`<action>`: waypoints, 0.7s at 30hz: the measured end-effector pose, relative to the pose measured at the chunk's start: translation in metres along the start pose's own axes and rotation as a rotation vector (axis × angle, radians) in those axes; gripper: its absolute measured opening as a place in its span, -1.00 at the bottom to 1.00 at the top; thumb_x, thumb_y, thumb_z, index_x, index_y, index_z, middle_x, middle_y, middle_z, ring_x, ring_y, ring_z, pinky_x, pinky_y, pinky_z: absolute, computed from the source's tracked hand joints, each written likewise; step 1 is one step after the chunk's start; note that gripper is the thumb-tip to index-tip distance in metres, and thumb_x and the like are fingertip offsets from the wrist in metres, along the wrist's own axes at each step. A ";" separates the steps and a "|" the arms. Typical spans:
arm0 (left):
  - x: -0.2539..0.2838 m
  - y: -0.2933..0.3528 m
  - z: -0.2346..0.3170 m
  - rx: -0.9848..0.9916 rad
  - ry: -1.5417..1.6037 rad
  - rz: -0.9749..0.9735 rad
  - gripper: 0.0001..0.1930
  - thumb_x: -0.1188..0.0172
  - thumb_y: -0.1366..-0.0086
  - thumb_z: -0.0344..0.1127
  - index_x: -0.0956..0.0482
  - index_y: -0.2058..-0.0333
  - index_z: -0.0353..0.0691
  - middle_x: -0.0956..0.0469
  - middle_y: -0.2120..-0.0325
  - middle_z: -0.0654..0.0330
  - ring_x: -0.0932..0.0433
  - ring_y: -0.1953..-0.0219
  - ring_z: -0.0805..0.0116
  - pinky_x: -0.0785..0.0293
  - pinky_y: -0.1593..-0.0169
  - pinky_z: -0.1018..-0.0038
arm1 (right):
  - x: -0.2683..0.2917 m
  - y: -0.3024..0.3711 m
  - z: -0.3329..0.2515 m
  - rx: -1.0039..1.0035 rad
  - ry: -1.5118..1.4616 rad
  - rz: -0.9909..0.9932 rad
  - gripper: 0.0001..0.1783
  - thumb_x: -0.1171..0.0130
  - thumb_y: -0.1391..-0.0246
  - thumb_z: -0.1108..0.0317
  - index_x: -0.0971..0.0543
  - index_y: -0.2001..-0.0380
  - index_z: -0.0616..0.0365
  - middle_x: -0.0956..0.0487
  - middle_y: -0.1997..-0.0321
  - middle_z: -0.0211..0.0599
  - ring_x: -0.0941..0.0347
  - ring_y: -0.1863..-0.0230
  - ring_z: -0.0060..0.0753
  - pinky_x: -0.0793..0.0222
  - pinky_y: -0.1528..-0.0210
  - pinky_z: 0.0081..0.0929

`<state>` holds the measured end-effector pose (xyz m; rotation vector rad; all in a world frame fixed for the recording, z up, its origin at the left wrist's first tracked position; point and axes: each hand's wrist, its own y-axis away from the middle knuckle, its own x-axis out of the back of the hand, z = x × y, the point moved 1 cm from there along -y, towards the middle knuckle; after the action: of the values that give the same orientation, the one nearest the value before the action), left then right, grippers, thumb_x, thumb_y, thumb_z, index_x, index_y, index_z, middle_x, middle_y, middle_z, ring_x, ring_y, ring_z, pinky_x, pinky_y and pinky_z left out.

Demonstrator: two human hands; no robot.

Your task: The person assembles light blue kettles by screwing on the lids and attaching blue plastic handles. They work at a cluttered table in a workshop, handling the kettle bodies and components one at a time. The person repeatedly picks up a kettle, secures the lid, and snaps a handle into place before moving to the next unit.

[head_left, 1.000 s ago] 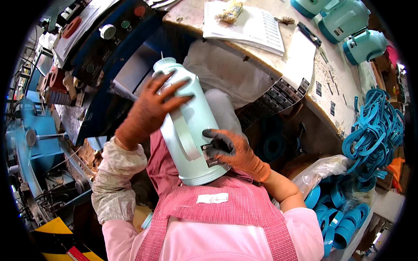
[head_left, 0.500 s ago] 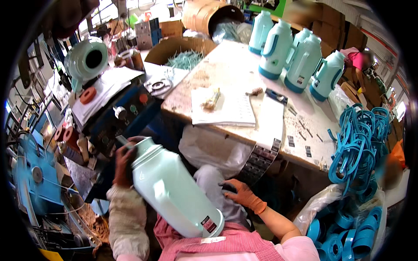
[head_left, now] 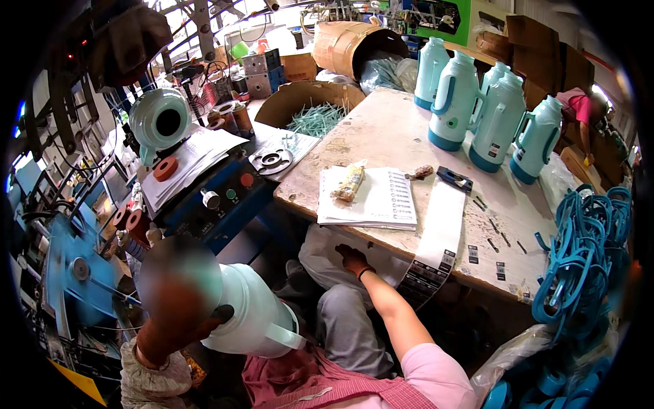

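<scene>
A pale mint thermos flask shell lies tilted across my lap, its handle at the lower right. My gloved left hand is closed on its upper end; a blurred patch hides the top and part of the fingers. My right hand, in a brown-orange glove, reaches forward to a white plastic bag under the table's front edge. Its fingers look stretched out and apart, with nothing visible in them.
Several finished mint flasks with teal bases stand on the worktable. Papers and a label strip lie nearer. Teal straps hang at right. A control box and another flask shell are at left.
My right hand has moved forward from beside my knee to the white bag. The flask shell has turned and shifted down-left with my left hand, and the view has shifted.
</scene>
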<state>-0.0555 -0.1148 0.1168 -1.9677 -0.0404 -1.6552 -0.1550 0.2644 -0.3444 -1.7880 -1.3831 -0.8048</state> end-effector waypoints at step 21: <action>-0.018 -0.112 -0.038 -0.408 -0.222 0.661 -0.69 -0.45 0.18 -0.23 -0.45 0.54 -0.13 -0.45 0.46 0.21 -0.40 0.52 0.30 -0.29 0.41 0.36 | 0.010 0.039 0.087 -0.277 -0.719 0.083 -0.67 -0.13 0.06 0.26 -0.55 0.21 0.21 -0.58 0.27 -0.06 -0.52 0.28 -0.25 -0.43 0.37 -0.37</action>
<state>-0.1353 -0.0307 0.1471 -2.1202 0.8315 -1.0596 -0.1111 0.3364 -0.3896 -2.4825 -1.6716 -0.3136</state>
